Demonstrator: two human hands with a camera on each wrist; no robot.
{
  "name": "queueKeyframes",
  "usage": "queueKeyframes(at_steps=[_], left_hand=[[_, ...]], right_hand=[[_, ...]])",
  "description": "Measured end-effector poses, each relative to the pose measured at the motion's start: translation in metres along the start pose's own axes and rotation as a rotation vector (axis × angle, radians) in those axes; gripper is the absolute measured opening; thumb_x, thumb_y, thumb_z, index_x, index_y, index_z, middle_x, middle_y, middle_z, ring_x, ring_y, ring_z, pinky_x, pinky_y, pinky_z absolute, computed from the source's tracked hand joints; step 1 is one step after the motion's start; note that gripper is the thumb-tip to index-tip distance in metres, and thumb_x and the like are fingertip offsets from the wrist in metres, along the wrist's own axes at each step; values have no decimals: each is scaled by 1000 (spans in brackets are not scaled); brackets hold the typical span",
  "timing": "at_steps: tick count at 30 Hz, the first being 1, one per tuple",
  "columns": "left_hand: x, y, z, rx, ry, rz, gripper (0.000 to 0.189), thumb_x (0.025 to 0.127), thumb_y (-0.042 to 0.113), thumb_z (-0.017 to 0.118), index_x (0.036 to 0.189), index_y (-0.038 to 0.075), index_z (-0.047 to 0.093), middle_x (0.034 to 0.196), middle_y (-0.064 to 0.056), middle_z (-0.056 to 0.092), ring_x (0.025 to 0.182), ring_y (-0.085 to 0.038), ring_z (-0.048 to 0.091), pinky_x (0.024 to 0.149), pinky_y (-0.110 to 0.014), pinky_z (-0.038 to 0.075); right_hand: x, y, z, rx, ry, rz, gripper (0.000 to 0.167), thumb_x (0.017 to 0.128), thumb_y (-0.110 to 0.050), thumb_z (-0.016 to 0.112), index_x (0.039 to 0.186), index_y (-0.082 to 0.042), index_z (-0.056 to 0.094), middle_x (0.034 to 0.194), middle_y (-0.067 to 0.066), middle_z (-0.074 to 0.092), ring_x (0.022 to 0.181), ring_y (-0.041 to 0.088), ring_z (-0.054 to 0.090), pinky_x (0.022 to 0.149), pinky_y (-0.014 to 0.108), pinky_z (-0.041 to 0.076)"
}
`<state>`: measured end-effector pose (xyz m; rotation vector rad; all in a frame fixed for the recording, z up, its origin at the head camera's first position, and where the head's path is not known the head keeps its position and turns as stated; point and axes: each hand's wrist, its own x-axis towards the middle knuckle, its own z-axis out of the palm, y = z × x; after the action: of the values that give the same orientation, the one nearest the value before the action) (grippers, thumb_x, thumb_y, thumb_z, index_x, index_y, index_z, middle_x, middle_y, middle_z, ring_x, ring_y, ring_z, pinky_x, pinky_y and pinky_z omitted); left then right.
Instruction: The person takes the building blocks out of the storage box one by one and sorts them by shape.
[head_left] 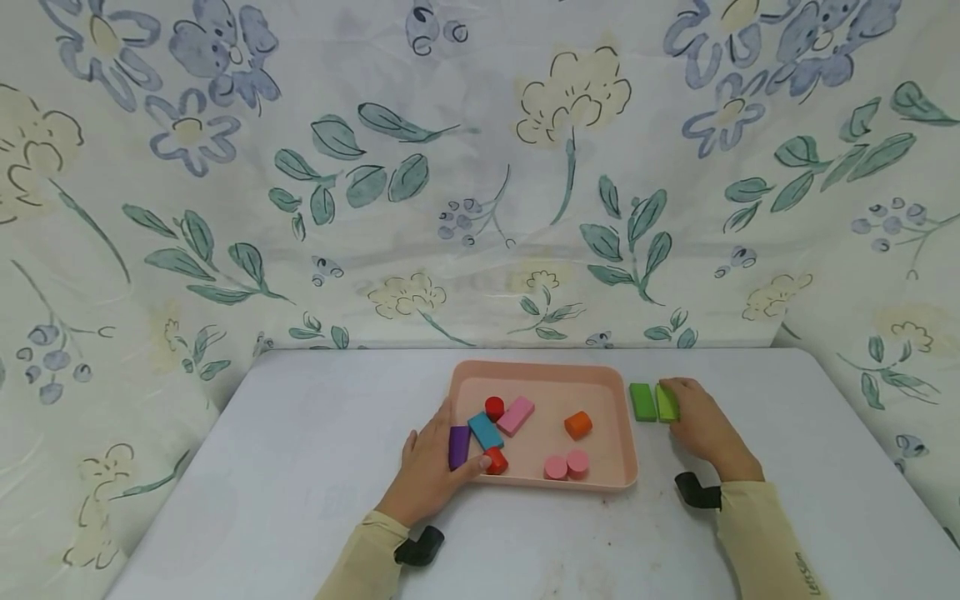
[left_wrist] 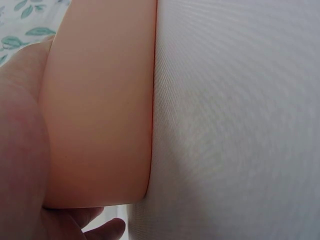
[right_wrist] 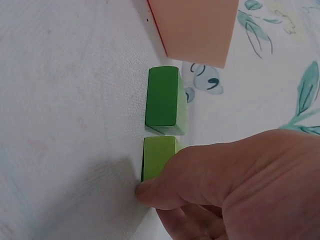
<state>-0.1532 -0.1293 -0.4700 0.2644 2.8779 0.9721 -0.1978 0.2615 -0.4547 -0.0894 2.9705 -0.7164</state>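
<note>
A peach tray (head_left: 555,393) lies on the white table. My left hand (head_left: 429,471) grips its near left corner, fingers along the left side and thumb over the front rim. The left wrist view shows the tray's outer wall (left_wrist: 102,105) against that palm. Right of the tray, my right hand (head_left: 701,421) pinches a light green block (right_wrist: 157,156) between thumb and fingers. A darker green block (right_wrist: 163,95) stands just beside it, between it and the tray. Part of the light green block is hidden behind my thumb.
Inside the tray are a purple block (head_left: 459,447), a blue block (head_left: 486,431), a pink block (head_left: 516,416), red pieces (head_left: 494,407), an orange cylinder (head_left: 578,425) and two pink round pieces (head_left: 556,467). A flowered cloth (head_left: 480,250) hangs behind the table (head_left: 315,433).
</note>
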Motion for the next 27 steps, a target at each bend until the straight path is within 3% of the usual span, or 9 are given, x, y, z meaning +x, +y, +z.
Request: queueKeyframes(at_steps=[17, 27], left_hand=[[-1, -1, 1, 10, -3, -2, 107, 88, 61, 65, 162, 6, 11, 164, -16, 25, 149, -39, 26, 116, -69, 5], [0, -1, 0, 7, -8, -3, 108, 88, 63, 65, 162, 6, 10, 164, -16, 24, 149, -39, 25, 117, -69, 4]], right_hand=[[-2, 0, 1, 11, -20, 13, 57, 86, 13, 58, 141, 13, 43, 145, 37, 38, 134, 52, 39, 110, 63, 32], [-2, -1, -4, 1, 1, 1, 60, 84, 7, 65, 141, 13, 44, 142, 40, 38, 132, 55, 39, 108, 65, 33]])
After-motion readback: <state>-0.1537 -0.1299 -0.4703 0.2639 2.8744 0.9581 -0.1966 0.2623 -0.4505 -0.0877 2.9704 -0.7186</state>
